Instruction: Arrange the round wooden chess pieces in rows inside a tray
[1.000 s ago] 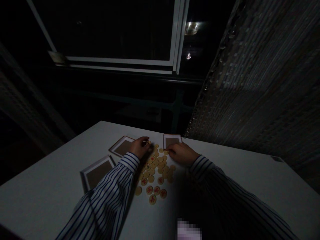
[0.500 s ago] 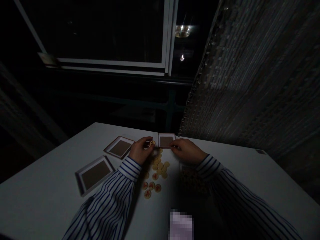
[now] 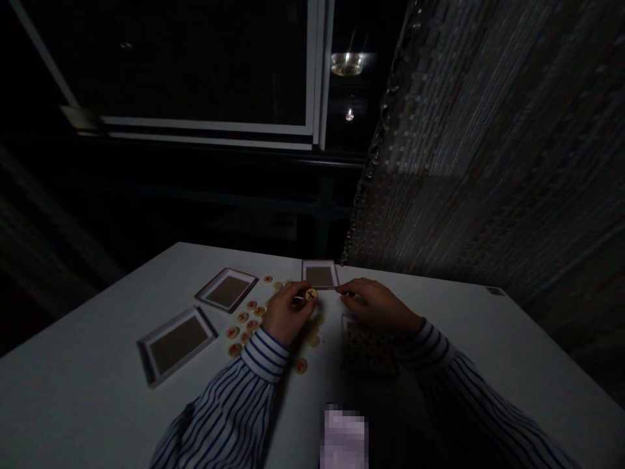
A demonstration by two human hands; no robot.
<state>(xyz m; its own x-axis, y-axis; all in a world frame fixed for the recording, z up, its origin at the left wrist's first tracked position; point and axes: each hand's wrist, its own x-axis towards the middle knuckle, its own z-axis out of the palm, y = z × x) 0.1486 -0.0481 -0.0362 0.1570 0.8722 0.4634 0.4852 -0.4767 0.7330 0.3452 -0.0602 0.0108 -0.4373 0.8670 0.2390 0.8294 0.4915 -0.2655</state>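
Note:
My left hand [image 3: 289, 311] pinches a round pale piece [image 3: 311, 295] with a dark mark on its face, above the middle of the table. To its right, my right hand [image 3: 375, 305] hangs over the table with thumb and forefinger apart and nothing seen between them. Round pieces with red marks [image 3: 243, 318] lie left of my left hand, and one more red-marked piece [image 3: 301, 365] is nearer me. Below my right hand stands a box [image 3: 368, 352] filled with round pieces, in shadow and partly under my wrist.
Three shallow trays or lids stand farther off: one at left [image 3: 176, 343], one behind it [image 3: 227, 291], one at the back [image 3: 319, 275]. A bead curtain [image 3: 439, 150] hangs at right beyond the white table [image 3: 88, 365]. A blurred pinkish patch [image 3: 344, 440] shows at the bottom.
My left hand has moved right and nearer, still with a piece, uncovering red-marked pieces on its left. My right hand has shifted slightly right. The view has turned a little.

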